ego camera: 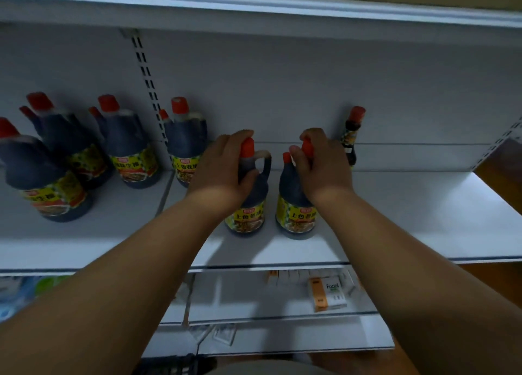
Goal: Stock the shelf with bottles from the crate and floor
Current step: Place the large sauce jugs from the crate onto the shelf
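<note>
Two dark soy sauce bottles with red caps and yellow labels stand side by side on the white shelf (395, 219). My left hand (220, 171) grips the neck of the left bottle (248, 205), fingers curled over its cap. My right hand (322, 168) grips the neck of the right bottle (293, 213) the same way. Both bottles are upright with their bases on the shelf board.
Several matching big bottles (132, 151) stand to the left on the same shelf. A slim dark bottle (351, 137) stands at the back wall right of my right hand. The shelf's right part is bare. Small boxes (327, 292) lie on the lower shelf.
</note>
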Demonstrator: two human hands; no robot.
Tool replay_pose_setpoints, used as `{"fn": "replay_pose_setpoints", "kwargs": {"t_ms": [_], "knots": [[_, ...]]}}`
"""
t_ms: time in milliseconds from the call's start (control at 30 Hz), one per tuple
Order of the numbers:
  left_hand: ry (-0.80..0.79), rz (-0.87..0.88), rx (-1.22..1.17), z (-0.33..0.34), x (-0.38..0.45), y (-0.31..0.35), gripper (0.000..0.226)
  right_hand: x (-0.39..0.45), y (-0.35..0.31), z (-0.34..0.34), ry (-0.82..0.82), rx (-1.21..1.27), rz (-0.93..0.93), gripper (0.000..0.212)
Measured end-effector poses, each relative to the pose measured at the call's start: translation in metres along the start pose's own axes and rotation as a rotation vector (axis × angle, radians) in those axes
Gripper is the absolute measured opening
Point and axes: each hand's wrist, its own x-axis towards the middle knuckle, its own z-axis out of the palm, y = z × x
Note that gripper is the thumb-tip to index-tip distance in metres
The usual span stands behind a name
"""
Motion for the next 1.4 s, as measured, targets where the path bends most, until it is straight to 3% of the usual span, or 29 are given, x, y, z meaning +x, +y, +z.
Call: {"fn": "replay_pose_setpoints", "kwargs": {"t_ms": [67, 167, 233, 300, 400, 500, 600, 733, 867, 1000, 1133, 1267, 1400], "knots": [[0.098, -0.099, -0.132, 0.008, -0.011, -0.002, 0.081, -0.007, 0.007, 0.002, 0.039, 0.048, 0.045, 0.039], [0.251, -0.412, -0.459, 0.035, -0.036, -0.002, 0.091, -0.032, 0.016, 0.013, 0.058, 0.149, 0.104, 0.081], [0.269, -0.531, -0.576, 0.056, -0.049, -0.006, 0.082, -0.049, 0.025, 0.030, 0.050, 0.211, 0.162, 0.112], [0.236, -0.556, -0.533, 0.072, -0.057, -0.011, 0.073, -0.061, 0.035, 0.049, 0.008, 0.195, 0.195, 0.126], [0.182, -0.559, -0.431, 0.079, -0.049, -0.018, 0.061, -0.058, 0.042, 0.060, 0.007, 0.297, 0.236, 0.125], [0.105, -0.588, -0.438, 0.080, -0.027, -0.023, 0.066, -0.042, 0.041, 0.059, 0.002, 0.376, 0.312, 0.129], [0.139, -0.599, -0.428, 0.085, -0.010, -0.022, 0.065, -0.024, 0.043, 0.064, -0.035, 0.326, 0.367, 0.139], [0.230, -0.640, -0.396, 0.098, -0.006, -0.022, 0.081, -0.024, 0.050, 0.073, -0.024, 0.371, 0.403, 0.138], [0.229, -0.702, -0.283, 0.108, -0.011, -0.015, 0.105, -0.030, 0.059, 0.077, 0.001, 0.402, 0.372, 0.113], [0.257, -0.626, -0.259, 0.115, -0.004, -0.026, 0.099, -0.019, 0.065, 0.079, -0.003, 0.421, 0.322, 0.091], [0.292, -0.609, -0.277, 0.122, 0.007, -0.032, 0.100, 0.003, 0.069, 0.088, 0.007, 0.413, 0.332, 0.088], [0.360, -0.620, -0.224, 0.134, 0.001, -0.024, 0.106, 0.001, 0.069, 0.097, 0.050, 0.306, 0.384, 0.101], [0.364, -0.641, -0.162, 0.135, 0.009, -0.026, 0.102, 0.000, 0.073, 0.099, 0.018, 0.217, 0.390, 0.096]]}}
